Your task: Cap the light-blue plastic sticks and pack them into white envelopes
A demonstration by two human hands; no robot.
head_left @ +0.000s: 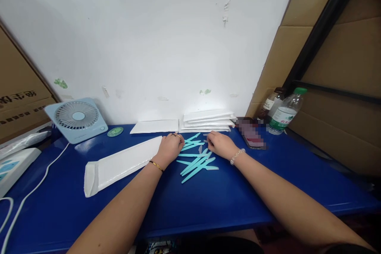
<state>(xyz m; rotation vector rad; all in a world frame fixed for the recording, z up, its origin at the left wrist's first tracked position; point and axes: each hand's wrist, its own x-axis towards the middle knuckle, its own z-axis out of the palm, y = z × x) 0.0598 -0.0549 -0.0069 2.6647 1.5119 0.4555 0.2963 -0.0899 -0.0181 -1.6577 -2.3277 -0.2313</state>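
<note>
A loose pile of teal eyebrow razors lies on the blue table between my hands, handles pointing several ways. A small translucent piece is among them. My left hand is closed at the pile's left edge, beside the upper razors; what its curled fingers hold, if anything, is hidden. My right hand is closed at the upper right of the pile, its fingertips pressed together near small translucent bits too small to make out. A white padded envelope lies slanted under and left of my left wrist, its flap end toward the left.
Along the wall lie another white envelope and a stack of white envelopes. A phone, a green-capped bottle and a brown-capped bottle are at right. At left are a blue fan, its cord and a green disc.
</note>
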